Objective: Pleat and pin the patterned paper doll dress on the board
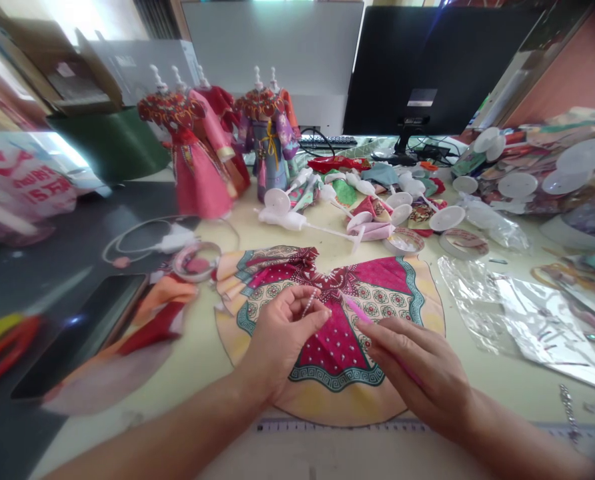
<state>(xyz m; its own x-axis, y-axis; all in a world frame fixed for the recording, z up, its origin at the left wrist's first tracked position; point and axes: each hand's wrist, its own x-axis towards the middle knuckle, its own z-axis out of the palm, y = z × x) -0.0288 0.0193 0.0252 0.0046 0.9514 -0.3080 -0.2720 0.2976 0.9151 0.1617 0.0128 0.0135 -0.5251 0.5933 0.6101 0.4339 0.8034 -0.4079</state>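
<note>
A patterned piece of fabric (330, 347), magenta, cream and teal with a scalloped border, lies spread on the table between my hands. Over its left half, my left hand (277, 337) is closed, pinching a short strand of tiny pale beads (308, 304) in the fingers. My right hand (422, 367) grips a slim pink pen-like tool (356, 310). The tool's pale tip points at the dark red patterned neck area near the fabric's upper middle; whether it touches cannot be told. Small dots sit on the magenta panel below.
Dressed miniature mannequins (197, 167) stand at the back left, before monitors (427, 73). White stands and cloth scraps (372, 193) crowd behind the fabric. A phone (82, 333) and scissors (10, 347) lie left; clear plastic bags (477, 307) right. A ruler strip (327, 425) runs along the front.
</note>
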